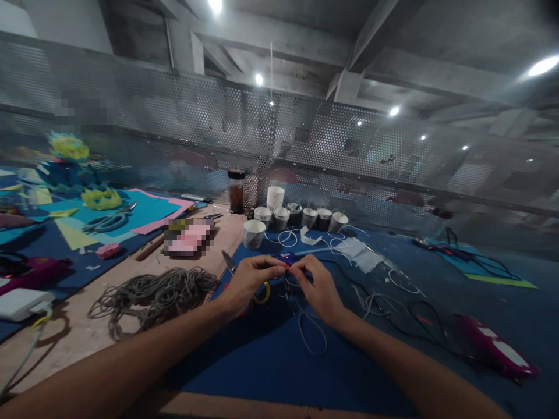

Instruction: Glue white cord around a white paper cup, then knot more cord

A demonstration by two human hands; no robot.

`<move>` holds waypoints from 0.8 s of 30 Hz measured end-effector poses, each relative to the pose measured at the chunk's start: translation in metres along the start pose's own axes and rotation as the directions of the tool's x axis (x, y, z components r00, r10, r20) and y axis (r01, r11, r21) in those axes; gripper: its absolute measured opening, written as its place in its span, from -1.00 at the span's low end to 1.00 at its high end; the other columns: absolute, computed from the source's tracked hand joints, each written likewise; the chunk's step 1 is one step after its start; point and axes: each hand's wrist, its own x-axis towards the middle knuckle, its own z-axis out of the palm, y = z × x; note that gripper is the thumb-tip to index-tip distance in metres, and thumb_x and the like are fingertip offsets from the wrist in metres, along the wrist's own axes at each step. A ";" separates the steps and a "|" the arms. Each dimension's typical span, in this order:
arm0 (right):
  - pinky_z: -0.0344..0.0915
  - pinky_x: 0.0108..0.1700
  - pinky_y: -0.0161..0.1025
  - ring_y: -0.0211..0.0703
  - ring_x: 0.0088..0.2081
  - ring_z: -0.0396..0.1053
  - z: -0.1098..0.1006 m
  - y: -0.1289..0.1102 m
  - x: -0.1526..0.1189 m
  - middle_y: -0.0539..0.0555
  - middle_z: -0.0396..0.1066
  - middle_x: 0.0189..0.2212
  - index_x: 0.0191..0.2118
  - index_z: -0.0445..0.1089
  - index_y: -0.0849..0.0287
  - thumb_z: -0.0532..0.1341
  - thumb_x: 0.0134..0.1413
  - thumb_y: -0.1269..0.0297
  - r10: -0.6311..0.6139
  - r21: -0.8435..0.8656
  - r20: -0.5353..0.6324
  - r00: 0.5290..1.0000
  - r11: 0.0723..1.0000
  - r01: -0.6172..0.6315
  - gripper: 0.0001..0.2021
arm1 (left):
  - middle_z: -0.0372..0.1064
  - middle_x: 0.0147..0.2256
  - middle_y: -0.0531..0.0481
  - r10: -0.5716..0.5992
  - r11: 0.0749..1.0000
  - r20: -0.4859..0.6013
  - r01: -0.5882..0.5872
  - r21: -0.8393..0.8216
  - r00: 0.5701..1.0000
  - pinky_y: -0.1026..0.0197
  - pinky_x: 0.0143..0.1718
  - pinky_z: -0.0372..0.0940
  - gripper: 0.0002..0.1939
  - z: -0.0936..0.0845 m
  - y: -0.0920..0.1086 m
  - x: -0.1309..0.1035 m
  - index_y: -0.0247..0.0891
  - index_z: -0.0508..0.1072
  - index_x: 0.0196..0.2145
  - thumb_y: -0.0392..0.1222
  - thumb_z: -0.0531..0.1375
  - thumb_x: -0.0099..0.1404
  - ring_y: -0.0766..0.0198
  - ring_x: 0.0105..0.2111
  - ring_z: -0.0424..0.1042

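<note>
My left hand (252,283) and my right hand (322,290) meet over the blue mat (262,364), thumbs and forefingers pinched close together. Between the fingertips shows a tiny reddish spot, too small to name. A thin grey cord (313,352) runs up to the pinched fingers and loops down on the mat below them. Just behind the fingertips lies a small dark blue thing (285,256), partly hidden. Scissors (262,293) with a yellow and red handle lie under my left hand, their blade (228,262) pointing away to the left.
Several paper cups (254,234) and a dark jar (236,192) stand at the back. On the left lie a heap of grey cord (161,294), coloured paper (157,209) and grey-handled scissors (109,220). A magenta device (495,344) with a black cable lies right.
</note>
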 end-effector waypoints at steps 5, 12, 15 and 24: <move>0.25 -0.13 -0.19 -0.13 -0.22 0.34 0.000 -0.002 0.001 0.05 0.39 -0.29 -0.26 0.39 0.13 0.17 0.27 0.28 0.011 -0.003 -0.021 1.000 1.000 -0.011 -0.91 | 0.56 -0.36 -0.04 -0.012 1.000 -0.005 0.012 -0.001 1.000 0.29 -0.27 0.29 -0.81 0.000 0.001 0.000 -0.26 0.63 -0.34 -0.17 0.41 0.06 0.29 -0.34 0.45; 0.24 -0.11 -0.18 -0.13 -0.21 0.35 0.000 0.000 0.001 0.03 0.38 -0.33 -0.31 0.38 0.12 0.11 0.32 0.26 0.001 -0.011 0.015 1.000 1.000 -0.001 -0.82 | 0.56 -0.38 -0.03 -0.008 1.000 -0.008 0.008 0.001 1.000 0.29 -0.26 0.29 -0.82 0.000 0.000 0.000 -0.24 0.64 -0.35 -0.16 0.42 0.04 0.29 -0.34 0.45; 0.24 -0.11 -0.18 -0.13 -0.22 0.35 0.000 -0.001 0.001 0.03 0.38 -0.33 -0.31 0.38 0.12 0.13 0.31 0.28 0.001 -0.008 -0.001 1.000 1.000 -0.001 -0.85 | 0.56 -0.38 -0.04 -0.007 1.000 -0.005 0.007 0.008 1.000 0.28 -0.26 0.30 -0.81 0.001 0.001 0.000 -0.25 0.64 -0.35 -0.16 0.41 0.05 0.28 -0.34 0.46; 0.28 -0.13 -0.19 -0.12 -0.21 0.35 -0.001 -0.003 0.001 0.06 0.40 -0.28 -0.23 0.41 0.11 0.18 0.26 0.28 0.011 -0.005 -0.019 1.000 1.000 -0.011 -0.92 | 0.56 -0.37 -0.06 0.001 1.000 -0.020 -0.001 0.013 1.000 0.26 -0.27 0.31 -0.79 -0.001 -0.003 0.001 -0.27 0.63 -0.34 -0.13 0.41 0.04 0.25 -0.34 0.47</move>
